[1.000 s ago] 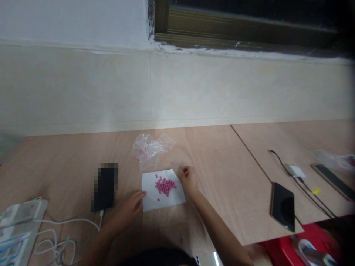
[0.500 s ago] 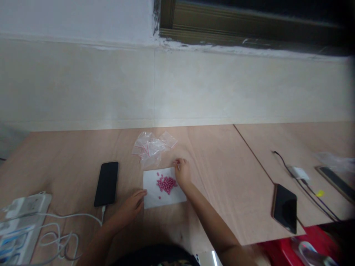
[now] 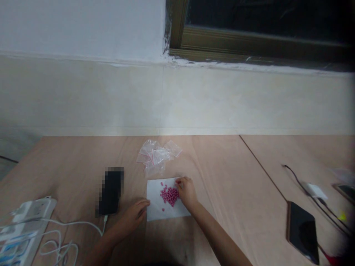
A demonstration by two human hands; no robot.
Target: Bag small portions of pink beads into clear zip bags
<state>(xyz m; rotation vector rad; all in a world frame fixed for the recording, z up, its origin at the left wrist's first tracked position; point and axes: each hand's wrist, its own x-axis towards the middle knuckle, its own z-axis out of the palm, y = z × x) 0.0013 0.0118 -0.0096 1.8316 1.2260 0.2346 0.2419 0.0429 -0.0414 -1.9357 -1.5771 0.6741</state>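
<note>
Right fingers (image 3: 181,179) at pink beads (image 3: 171,194) on paper (image 3: 154,211), grip unclear, left fingers (image 3: 142,203) unclenched, clear bags (image 3: 159,155) beyond

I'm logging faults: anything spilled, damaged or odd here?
One pink bead lies apart from the pile, near the front edge of the white paper. Plaster at the lower left of the window frame looks ragged.

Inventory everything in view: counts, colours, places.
Tabletop: two sections, light brown, beneath
Paper: one, white, on tabletop
Beads: many, pink, on paper
Plastic bags: several, clear, beyond paper
Phones: three, dark, one left, two right
Power strip: one, white, left
Cables: several, white left, dark right
Adapter: one, white, right
Unclear items: two, yellow, red, right
Wall: one, pale, behind
Window: one, dark, upper right
Left hand: one, bare, paper's left edge
Right hand: one, bare, at beads
</note>
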